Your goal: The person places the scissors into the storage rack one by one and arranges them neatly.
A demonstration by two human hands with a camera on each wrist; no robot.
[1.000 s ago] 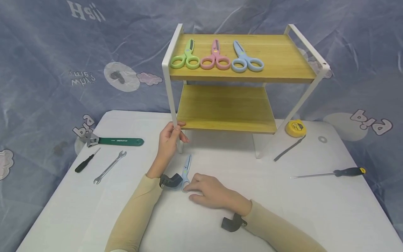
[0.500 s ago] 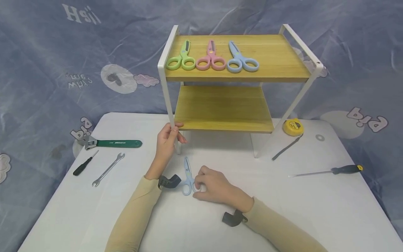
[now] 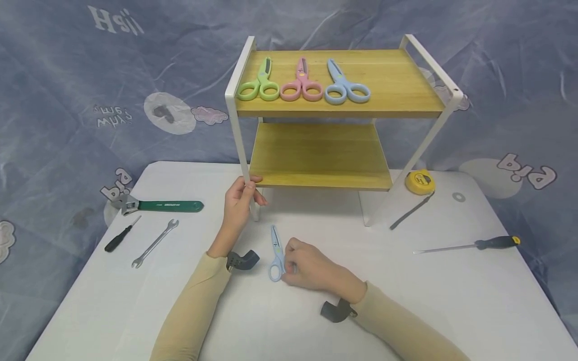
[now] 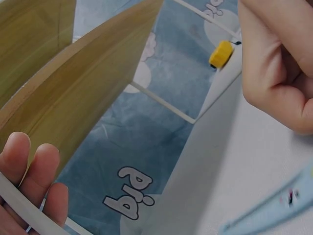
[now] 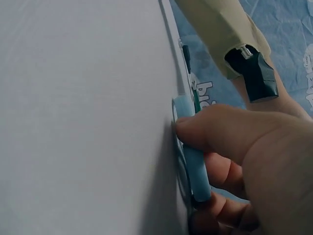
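Just below the rack, right hand pinching blue scissors by a handle; left hand gripping the rack's leg.

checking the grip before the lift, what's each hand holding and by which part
Right hand pinches the light blue scissors by a handle loop; left hand grips the shelf rack at its front left leg.

A staged recording setup: white table before a printed blue backdrop cloth.
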